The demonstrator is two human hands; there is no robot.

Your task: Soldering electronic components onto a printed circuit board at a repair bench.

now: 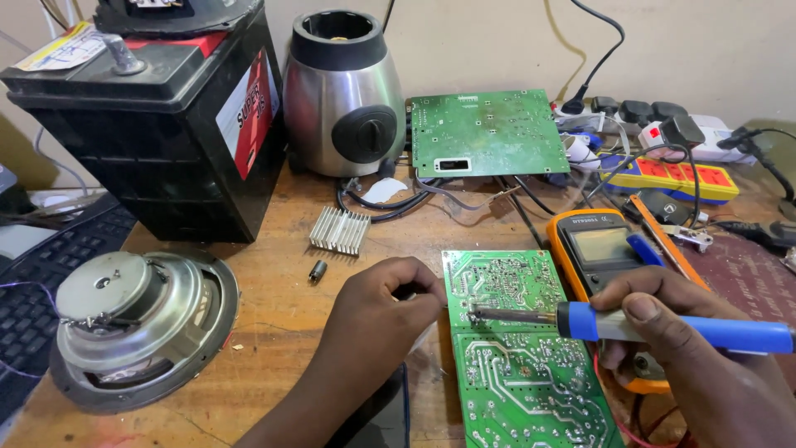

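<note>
My right hand (688, 348) is clenched round the blue grip of the soldering iron (663, 325), light and stiff, tip touching the thin, fragile circuit board (518, 365) lying flat just beside my left hand (377, 319), whose closed fingers steady its edge.

Two green circuit boards are lying on the bench: one (518, 348) at six o'clock, another (485, 133) at twelve. One speaker (137, 328) is sitting at eight o'clock, one battery (157, 116) at ten, one blender base (344, 95) at eleven, one multimeter (601, 249) at three.
</note>
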